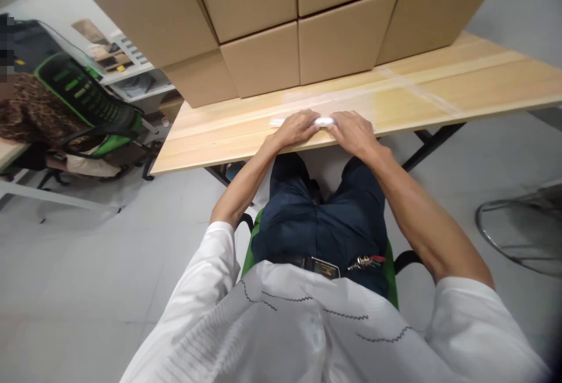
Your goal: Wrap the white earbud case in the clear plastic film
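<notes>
Near the front edge of the wooden table [211, 140], a slim, white, glossy roll [325, 121] lies crosswise under both hands. My left hand [299, 127] is closed over its left part, and a pale end sticks out beyond the knuckles. On the other side my right hand [352, 131] has its fingers curled over the right part. Only a short bright stretch shows between the hands. What the roll is made of I cannot make out. Just behind it, a thin, see-through sheet [331, 100] seems to lie flat on the wood.
Stacked cardboard boxes [259, 61] form a wall along the table's back. A strip of clear tape [421, 91] crosses the tabletop at right. At left, a person [41, 108] sits on a black and green chair [83, 87]. A metal-framed seat [504, 242] stands at right.
</notes>
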`<state>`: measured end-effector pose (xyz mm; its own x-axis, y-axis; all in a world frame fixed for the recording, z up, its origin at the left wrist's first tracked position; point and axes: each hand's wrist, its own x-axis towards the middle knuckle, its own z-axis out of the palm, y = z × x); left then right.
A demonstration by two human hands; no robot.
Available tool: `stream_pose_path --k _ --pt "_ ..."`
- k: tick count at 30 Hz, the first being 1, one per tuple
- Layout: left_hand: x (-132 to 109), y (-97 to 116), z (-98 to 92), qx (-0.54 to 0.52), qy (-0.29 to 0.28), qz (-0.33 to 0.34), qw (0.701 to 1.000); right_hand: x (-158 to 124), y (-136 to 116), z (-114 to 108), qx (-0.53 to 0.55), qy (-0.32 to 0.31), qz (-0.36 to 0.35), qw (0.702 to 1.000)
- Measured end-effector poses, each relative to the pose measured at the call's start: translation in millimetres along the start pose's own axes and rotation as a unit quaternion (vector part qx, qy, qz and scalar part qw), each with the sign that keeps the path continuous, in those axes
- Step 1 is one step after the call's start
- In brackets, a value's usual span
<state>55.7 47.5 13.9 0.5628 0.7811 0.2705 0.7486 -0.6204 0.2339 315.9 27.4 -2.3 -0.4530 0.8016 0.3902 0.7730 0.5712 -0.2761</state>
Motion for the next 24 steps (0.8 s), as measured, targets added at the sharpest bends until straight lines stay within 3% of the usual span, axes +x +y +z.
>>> stream_pose_path --k 3,8,16,24 --pt "4.9 2.5 -4.8 -0.004 -0.030 0.008 1.000 -1.7 3.8 -4.1 0.009 0.011 -0.011 1.000" --pt "9.8 2.4 -9.2 -0.056 -0.042 0.025 0.997 -2.6 10.5 -12.2 -0.014 -0.020 0.005 1.000" --pt "16.1 17.3 -35.0 -0.117 -0.100 -0.016 0.988 0.4 24.4 -18.2 -0.101 -0.065 0.064 0.991" --pt "23.1 10.6 -26.5 -0.173 -0.057 -0.048 0.982 19.2 43.8 -8.9 -0.128 -0.116 0.106 0.979"
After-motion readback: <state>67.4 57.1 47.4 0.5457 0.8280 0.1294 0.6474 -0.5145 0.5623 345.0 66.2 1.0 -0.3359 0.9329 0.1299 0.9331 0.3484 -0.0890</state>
